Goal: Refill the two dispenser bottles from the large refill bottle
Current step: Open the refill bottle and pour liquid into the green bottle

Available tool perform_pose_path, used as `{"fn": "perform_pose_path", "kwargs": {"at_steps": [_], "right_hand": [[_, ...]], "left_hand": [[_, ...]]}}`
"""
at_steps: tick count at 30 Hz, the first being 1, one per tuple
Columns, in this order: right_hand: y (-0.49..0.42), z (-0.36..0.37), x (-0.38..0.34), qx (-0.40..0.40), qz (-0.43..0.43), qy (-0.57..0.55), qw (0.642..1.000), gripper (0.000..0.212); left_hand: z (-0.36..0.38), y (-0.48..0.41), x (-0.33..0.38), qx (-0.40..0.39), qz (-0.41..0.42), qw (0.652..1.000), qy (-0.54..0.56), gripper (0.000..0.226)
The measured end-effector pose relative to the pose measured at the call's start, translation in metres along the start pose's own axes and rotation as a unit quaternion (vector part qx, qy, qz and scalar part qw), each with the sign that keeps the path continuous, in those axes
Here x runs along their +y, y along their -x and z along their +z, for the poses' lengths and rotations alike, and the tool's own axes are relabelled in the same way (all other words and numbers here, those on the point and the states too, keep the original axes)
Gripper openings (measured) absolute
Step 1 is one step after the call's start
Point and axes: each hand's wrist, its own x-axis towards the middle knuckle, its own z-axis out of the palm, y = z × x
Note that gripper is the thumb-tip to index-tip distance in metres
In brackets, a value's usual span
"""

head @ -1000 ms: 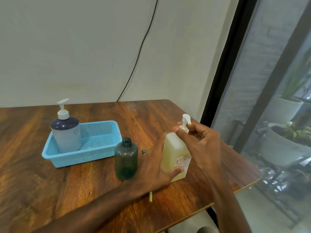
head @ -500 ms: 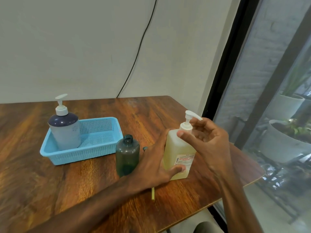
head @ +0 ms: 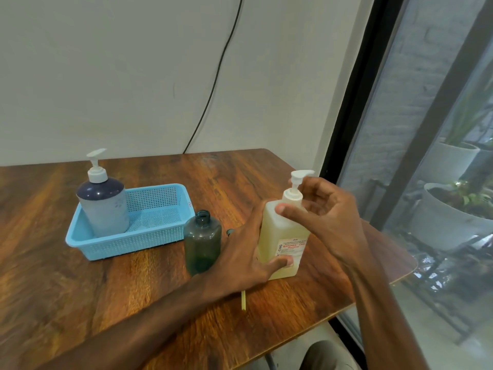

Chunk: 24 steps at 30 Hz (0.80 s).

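The large refill bottle (head: 280, 236), pale yellow with a white pump (head: 296, 182), stands near the table's right edge. My left hand (head: 245, 257) grips its lower body, thumb across the label. My right hand (head: 328, 217) curls round the pump collar, thumb on the bottle's shoulder. Just left of it stands a small dark green dispenser bottle (head: 202, 241), open at the neck with no pump. A taller grey dispenser bottle (head: 102, 206) with a dark blue top and a white pump stands in the left end of a light blue basket (head: 149, 237).
A small dark cap (head: 230, 232) lies behind my left hand, and a thin yellowish tube (head: 243, 300) lies on the wooden table (head: 80, 289) beneath my wrist. The table's edge runs close on the right, by a glass door with plant pots (head: 448, 209) outside. A black cable hangs on the wall.
The pump head has turned under my right hand and its spout now points right. My left hand has kept its hold on the bottle's body.
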Motion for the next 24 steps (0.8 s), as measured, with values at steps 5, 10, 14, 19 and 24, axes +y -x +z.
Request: {"fn": "perform_pose_path", "kwargs": {"at_steps": [5,10,14,19,24], "right_hand": [[-0.001,0.004,0.006,0.012,0.000,-0.056,0.998,0.049],[-0.002,-0.009,0.000,-0.110,0.039,-0.108,0.987,0.051],[0.001,0.001,0.002,-0.006,0.017,-0.031,0.999,0.050],[0.001,0.003,0.006,0.032,-0.001,-0.051,0.998,0.044],[-0.001,-0.008,0.006,-0.048,0.034,-0.090,0.994,0.047]], "left_hand": [[-0.001,0.000,0.000,0.002,0.004,1.000,0.001,0.096],[0.001,0.000,-0.002,0.000,0.004,1.000,0.004,0.097],[0.001,-0.001,-0.003,0.000,0.006,1.000,0.002,0.095],[0.001,-0.001,-0.004,0.001,0.002,1.000,0.007,0.098],[0.002,-0.001,-0.006,-0.002,0.003,1.000,0.009,0.096]]}}
